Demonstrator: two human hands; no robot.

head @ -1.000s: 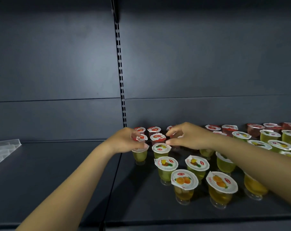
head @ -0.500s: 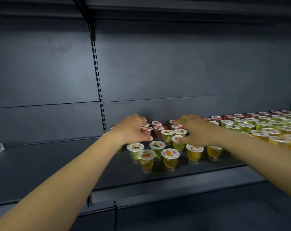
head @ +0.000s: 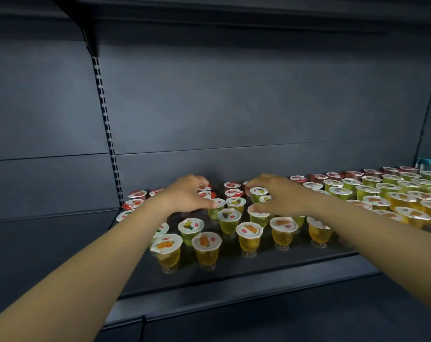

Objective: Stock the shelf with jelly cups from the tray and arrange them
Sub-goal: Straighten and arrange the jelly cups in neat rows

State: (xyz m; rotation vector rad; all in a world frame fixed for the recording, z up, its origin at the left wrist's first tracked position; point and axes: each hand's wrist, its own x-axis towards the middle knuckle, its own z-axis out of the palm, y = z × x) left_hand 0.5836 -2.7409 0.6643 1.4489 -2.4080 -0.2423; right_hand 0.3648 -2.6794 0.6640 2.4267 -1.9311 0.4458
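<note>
Several jelly cups stand on the dark shelf (head: 234, 270): red ones (head: 231, 185) along the back, green ones (head: 229, 217) in the middle, orange ones (head: 207, 245) at the front. My left hand (head: 184, 195) reaches over the left group, its fingers curled over red cups (head: 207, 194) and its thumb beside a green cup (head: 218, 204). My right hand (head: 277, 196) hovers claw-like over the middle, fingers and thumb curled round green cups (head: 257, 192). Both palms hide the cups beneath them.
More rows of red, green and orange cups (head: 392, 193) fill the shelf to the right. A slotted upright (head: 105, 124) divides the back wall. A teal object (head: 430, 164) sits at the far right. The shelf's front lip (head: 234, 299) runs below the cups.
The view has pulled back and swung right, showing more cups. Both hands remain over the same group of cups, shifted slightly among them.
</note>
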